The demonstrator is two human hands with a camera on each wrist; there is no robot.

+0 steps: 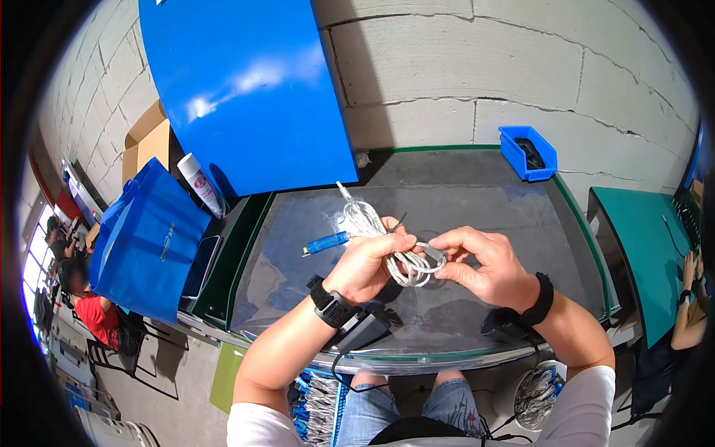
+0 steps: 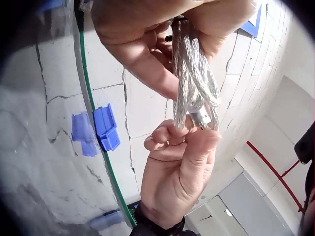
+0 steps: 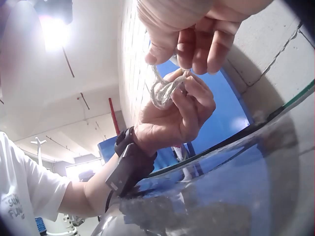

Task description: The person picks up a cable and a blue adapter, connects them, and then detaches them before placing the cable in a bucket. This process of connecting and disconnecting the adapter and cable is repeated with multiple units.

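A coil of silver braided cable (image 1: 407, 279) is gripped by my left hand (image 1: 363, 266) above the table. From the coil's left side sticks out a blue plug (image 1: 326, 243), and a pale cable tip (image 1: 343, 191) points up behind it. My right hand (image 1: 488, 262) pinches the cable beside a grey connector (image 1: 433, 254) at the coil's right. A thin black tie (image 1: 401, 221) pokes up near the left fingers. In the left wrist view, the cable strands (image 2: 189, 73) hang down to a silvery connector end (image 2: 199, 118) at the right fingertips.
Behind stands a blue panel (image 1: 261, 97); a blue bin (image 1: 530, 170) sits at the table's back right. At left are a spray can (image 1: 199, 182) and a blue bag (image 1: 145, 246). Below, a basket of cables (image 1: 316, 406) and a bucket (image 1: 506, 398) flank my legs.
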